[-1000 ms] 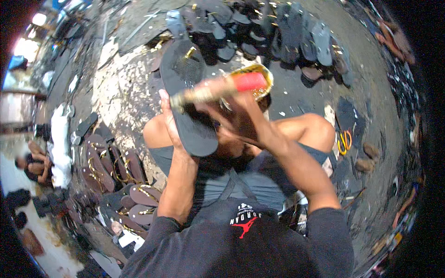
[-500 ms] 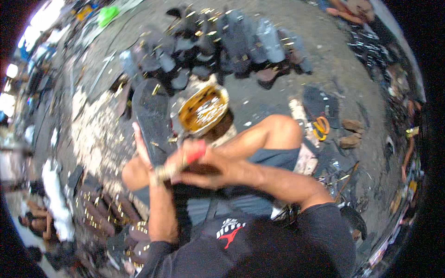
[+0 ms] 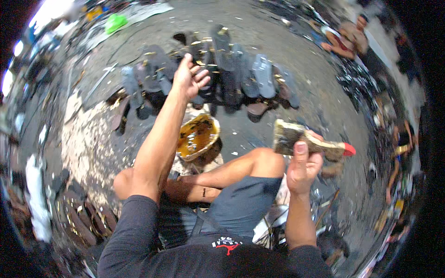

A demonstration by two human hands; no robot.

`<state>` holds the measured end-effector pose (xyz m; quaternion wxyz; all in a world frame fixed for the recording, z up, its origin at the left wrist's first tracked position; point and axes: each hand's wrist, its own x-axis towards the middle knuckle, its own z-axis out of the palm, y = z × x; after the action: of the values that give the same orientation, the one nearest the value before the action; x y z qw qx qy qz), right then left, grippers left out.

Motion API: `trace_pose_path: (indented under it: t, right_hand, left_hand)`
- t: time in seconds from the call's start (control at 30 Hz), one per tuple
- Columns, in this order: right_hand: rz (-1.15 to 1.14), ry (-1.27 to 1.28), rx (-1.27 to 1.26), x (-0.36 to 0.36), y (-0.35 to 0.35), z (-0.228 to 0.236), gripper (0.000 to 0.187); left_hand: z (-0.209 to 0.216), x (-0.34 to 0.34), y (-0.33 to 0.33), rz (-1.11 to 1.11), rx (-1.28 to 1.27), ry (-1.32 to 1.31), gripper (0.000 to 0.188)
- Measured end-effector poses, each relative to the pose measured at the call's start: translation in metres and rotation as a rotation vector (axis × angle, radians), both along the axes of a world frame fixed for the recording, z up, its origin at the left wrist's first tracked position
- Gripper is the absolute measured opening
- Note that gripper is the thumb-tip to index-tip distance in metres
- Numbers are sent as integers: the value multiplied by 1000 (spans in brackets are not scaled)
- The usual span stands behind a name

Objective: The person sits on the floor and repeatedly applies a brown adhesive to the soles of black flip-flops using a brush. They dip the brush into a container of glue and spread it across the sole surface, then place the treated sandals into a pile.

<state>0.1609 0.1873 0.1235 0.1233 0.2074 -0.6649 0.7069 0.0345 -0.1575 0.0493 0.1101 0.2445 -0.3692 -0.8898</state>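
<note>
My left hand is stretched forward with its fingers apart and nothing visible in it. It hovers by the near side of a row of dark shoe soles standing close together on the ground. My right hand is raised to the right, gripping a wide, flat brush with a red handle tip. The brush head is coated and points left. Between my arms, in front of my folded legs, a bowl is tilted and holds glossy amber glue-like liquid.
Several brown soles with shiny bits lie at the lower left. A stained pale patch covers ground left of the bowl. A white bundle is at the far left. Another person sits at the upper right near dark heaped pieces.
The dark sole that my left hand held is out of it, and that hand has reached forward to the row. My right hand has moved right, carrying the brush away from the bowl.
</note>
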Motion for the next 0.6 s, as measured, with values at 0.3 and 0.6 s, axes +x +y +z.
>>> trace_pose_path:
  t: [0.3, 0.6]
  right_hand:
    - [-94, -344, 139, -21, -67, -41, 36]
    - [-38, -216, 428, -38, -99, -47, 53]
  left_hand:
    - [2, 361, -140, 565, -845, -279, 46]
    - [-77, 673, -258, 417, -1069, -2184, 68]
